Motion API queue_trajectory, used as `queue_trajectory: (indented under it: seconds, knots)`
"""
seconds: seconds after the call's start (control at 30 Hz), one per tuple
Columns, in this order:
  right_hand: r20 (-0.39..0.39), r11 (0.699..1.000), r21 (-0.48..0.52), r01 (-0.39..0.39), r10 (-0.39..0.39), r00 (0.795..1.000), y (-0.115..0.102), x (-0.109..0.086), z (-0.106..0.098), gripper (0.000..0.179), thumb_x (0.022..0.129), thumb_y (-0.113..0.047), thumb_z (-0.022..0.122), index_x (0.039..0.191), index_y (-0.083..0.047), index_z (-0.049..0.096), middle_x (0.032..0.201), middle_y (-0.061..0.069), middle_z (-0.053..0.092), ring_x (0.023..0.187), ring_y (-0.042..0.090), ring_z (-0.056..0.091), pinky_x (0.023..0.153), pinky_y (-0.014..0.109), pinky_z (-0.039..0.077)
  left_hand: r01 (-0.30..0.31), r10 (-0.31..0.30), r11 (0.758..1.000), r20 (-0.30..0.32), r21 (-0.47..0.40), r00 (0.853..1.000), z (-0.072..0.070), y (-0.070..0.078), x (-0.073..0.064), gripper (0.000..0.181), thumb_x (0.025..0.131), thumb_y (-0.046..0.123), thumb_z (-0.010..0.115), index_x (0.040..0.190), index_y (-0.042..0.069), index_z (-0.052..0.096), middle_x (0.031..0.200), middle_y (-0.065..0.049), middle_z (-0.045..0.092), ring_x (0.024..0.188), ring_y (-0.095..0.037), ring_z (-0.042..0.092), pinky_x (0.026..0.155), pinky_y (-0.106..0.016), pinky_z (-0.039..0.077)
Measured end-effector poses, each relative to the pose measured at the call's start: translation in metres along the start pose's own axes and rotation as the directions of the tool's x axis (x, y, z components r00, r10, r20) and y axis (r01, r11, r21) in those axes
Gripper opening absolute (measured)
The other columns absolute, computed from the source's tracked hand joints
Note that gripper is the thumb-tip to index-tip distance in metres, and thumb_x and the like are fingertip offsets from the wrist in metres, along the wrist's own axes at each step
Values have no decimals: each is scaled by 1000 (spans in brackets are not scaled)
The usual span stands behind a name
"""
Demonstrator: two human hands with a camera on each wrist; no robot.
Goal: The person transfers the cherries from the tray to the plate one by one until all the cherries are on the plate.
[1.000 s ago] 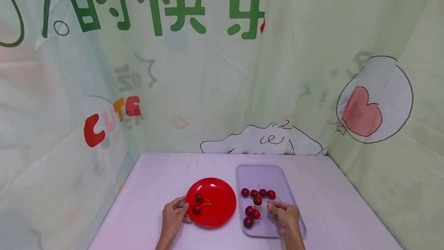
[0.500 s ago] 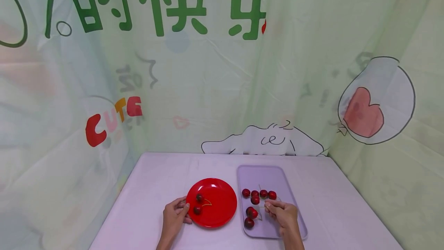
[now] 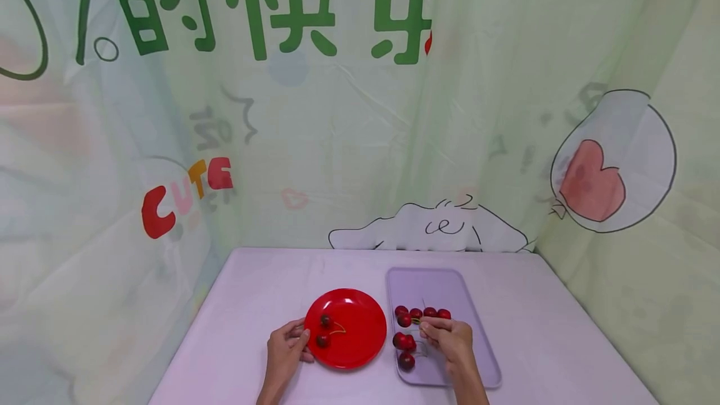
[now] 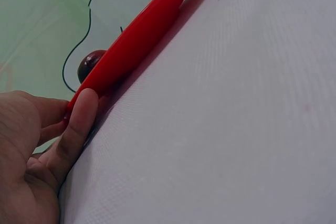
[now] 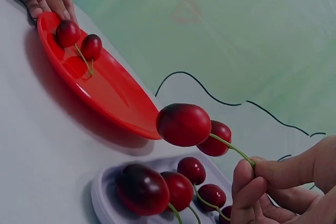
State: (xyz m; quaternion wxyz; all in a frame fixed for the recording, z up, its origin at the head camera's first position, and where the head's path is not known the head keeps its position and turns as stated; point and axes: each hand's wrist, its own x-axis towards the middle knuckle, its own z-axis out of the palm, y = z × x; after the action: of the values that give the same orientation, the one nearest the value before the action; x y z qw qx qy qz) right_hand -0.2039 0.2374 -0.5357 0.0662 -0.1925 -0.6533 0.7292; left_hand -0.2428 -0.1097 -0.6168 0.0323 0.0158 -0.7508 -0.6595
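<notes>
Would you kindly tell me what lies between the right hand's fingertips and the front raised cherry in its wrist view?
A green stem, pinched by the right hand, runs toward the front cherry, as the right wrist view shows.

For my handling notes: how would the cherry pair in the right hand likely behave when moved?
The cherry pair is probably light: the right hand pinches just its stem. That stem looks fairly stiff, jutting sideways without drooping. Round and glossy, the pair may roll once released.

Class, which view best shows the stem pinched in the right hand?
The right wrist view: close up, the right hand pinches the green stem. The head view shows it tiny, hard to trace; the left wrist view misses it.
</notes>
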Motion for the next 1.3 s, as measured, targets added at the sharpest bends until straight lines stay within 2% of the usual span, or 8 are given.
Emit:
queue_trajectory:
  seconds: [0.43,0.67,0.87,1.1,1.3]
  knots:
    - [16,1000,-16,5,-5,1000,-5,0,20,23,94,10,77,113,22,74,74,9,78,63,12,71,57,18,61,4,-4,1000,7,10,1000,1,-1,2,42,107,6,68,146,-7,63,114,-22,76,60,-21,75,59,-30,68]
    - [25,999,-42,-2,3,1000,-3,1,29,28,93,9,79,118,21,73,79,9,80,64,12,73,57,17,60,1,-1,1000,-5,21,1000,1,-3,6,41,107,6,69,146,-5,65,113,-20,76,59,-21,75,60,-30,68]
    - [42,999,-51,2,0,999,-4,-4,38,26,94,10,78,116,22,72,79,12,79,64,14,74,57,18,60,4,-4,1000,-4,24,1000,0,-3,3,42,107,7,69,146,-6,63,113,-22,76,60,-22,75,60,-30,68]
    - [49,999,-50,18,-16,999,-2,-6,45,28,93,11,78,118,22,72,85,13,81,64,15,75,62,23,66,21,-20,999,-30,41,999,2,-5,4,41,107,7,69,146,-4,65,115,-22,76,61,-21,75,60,-29,67]
    - [65,998,-51,37,-33,997,4,-4,53,29,92,11,79,118,23,72,88,17,81,62,15,74,61,23,66,25,-24,999,-30,44,999,2,-5,3,41,107,6,69,146,-5,64,115,-22,76,63,-22,76,61,-29,68]
